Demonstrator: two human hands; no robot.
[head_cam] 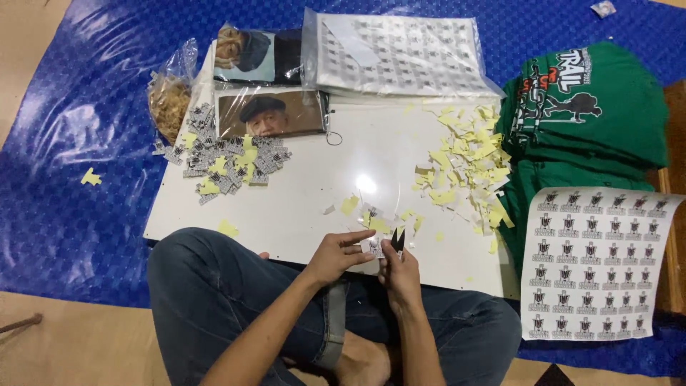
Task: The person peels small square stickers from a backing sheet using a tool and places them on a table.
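I sit cross-legged in jeans at a white board (314, 186) laid on a blue tarp. My left hand (337, 254) pinches a small printed sticker piece (373, 245) at the board's near edge. My right hand (400, 275) grips small dark scissors (398, 239), blades pointing up and touching the sticker piece. Yellow and white paper offcuts (379, 221) lie just beyond both hands.
A heap of cut stickers (229, 161) lies at the board's far left, a heap of yellow scraps (464, 161) at its right. Sticker sheets (597, 261) and folded green shirts (593, 107) lie to the right; bagged sheets (396, 53), photo prints and a plastic bag lie at the far edge.
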